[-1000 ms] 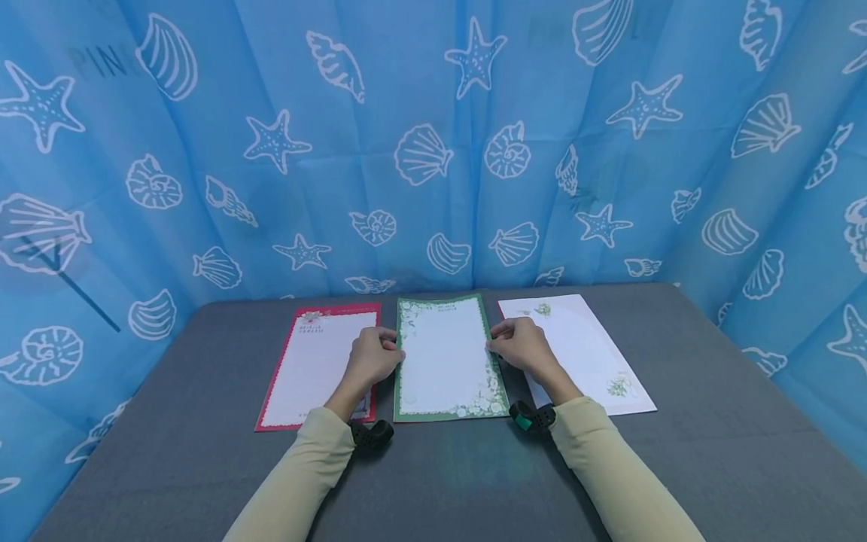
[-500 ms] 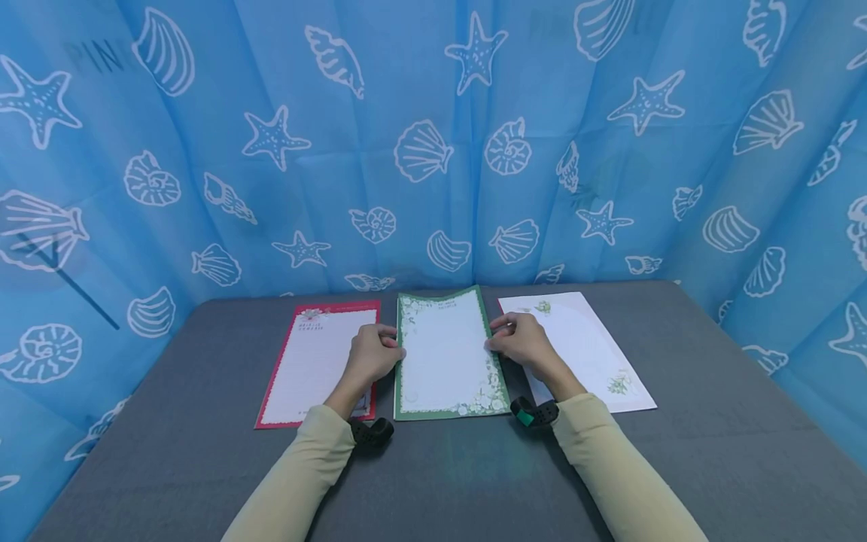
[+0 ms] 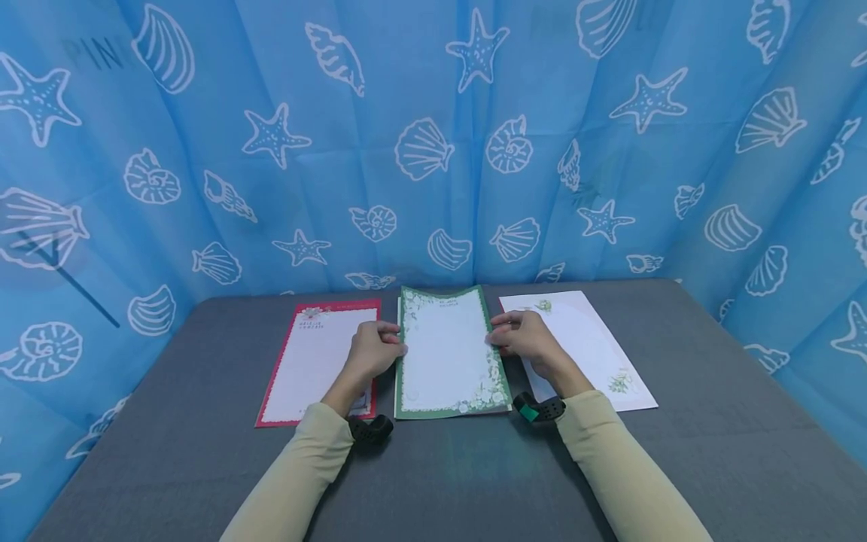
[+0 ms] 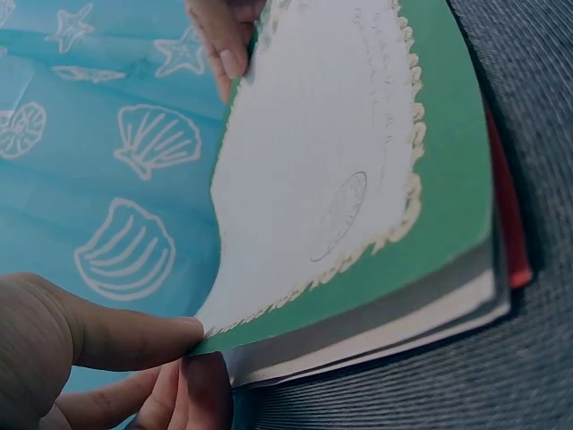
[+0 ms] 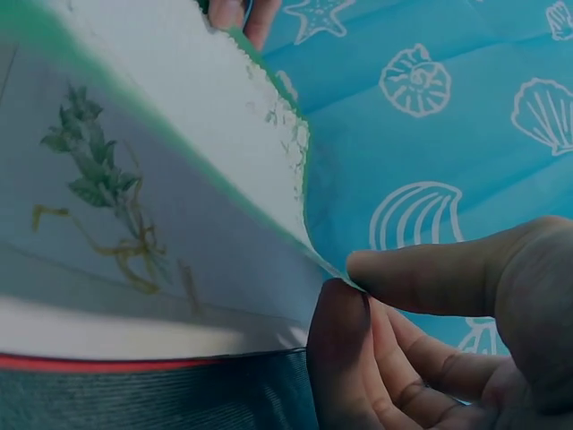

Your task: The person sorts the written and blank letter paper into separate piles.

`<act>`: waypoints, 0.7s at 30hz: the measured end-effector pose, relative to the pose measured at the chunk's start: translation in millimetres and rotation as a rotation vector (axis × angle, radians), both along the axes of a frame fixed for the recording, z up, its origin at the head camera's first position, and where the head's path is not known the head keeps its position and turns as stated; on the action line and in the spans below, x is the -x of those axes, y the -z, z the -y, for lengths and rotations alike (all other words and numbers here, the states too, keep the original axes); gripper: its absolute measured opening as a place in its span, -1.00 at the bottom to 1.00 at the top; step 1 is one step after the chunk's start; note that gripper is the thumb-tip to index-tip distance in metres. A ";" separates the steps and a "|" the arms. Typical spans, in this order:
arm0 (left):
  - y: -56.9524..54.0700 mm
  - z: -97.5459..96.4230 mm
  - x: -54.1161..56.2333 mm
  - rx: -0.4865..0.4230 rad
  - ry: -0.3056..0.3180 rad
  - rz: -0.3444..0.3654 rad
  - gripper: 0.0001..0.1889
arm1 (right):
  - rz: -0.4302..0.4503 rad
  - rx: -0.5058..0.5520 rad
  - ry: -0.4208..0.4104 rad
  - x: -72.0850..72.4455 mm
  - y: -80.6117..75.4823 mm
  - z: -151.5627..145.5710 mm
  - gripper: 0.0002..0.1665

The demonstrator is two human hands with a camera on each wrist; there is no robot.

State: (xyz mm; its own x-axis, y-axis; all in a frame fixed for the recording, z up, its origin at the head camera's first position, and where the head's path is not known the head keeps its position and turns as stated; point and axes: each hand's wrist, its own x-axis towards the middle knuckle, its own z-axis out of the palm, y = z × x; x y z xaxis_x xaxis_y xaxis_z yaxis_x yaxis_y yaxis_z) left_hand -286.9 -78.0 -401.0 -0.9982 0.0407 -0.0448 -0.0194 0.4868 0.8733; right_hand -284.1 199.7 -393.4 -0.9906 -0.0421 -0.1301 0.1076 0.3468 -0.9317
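- One bowed green-bordered sheet (image 3: 450,357), midway along the far edge of the worktop (image 3: 433,482), above other paper layers (image 4: 448,309).
- Pinched at its left side by the left hand (image 3: 369,352), at its right by the right hand (image 3: 528,342).
- Toward the far-left corner, a red-bordered sheet (image 3: 318,369); toward the far-right, a white sheet (image 3: 582,346).

The grey desk (image 3: 433,482) carries a red-bordered sheet (image 3: 318,369) at left, a sprig-printed white sheet (image 3: 585,339) at right, a paper stack (image 4: 448,305) between.

Left arm (image 3: 296,468), right arm (image 3: 626,461) stretched forward; left grip (image 3: 369,350), right grip (image 3: 530,342) pinching, thumbs (image 4: 139,338) opposite fingers (image 4: 208,390).
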 end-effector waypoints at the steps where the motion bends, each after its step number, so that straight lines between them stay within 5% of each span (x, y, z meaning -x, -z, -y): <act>1: -0.7 0.3 0.2 -0.006 -0.001 0.003 -0.63 | -0.001 0.008 -0.004 0.2 -0.1 -0.1 -0.57; 21: -31.5 36.4 6.5 -0.204 0.052 0.112 -0.65 | -0.064 0.111 -0.036 -10.6 -19.2 16.9 -0.57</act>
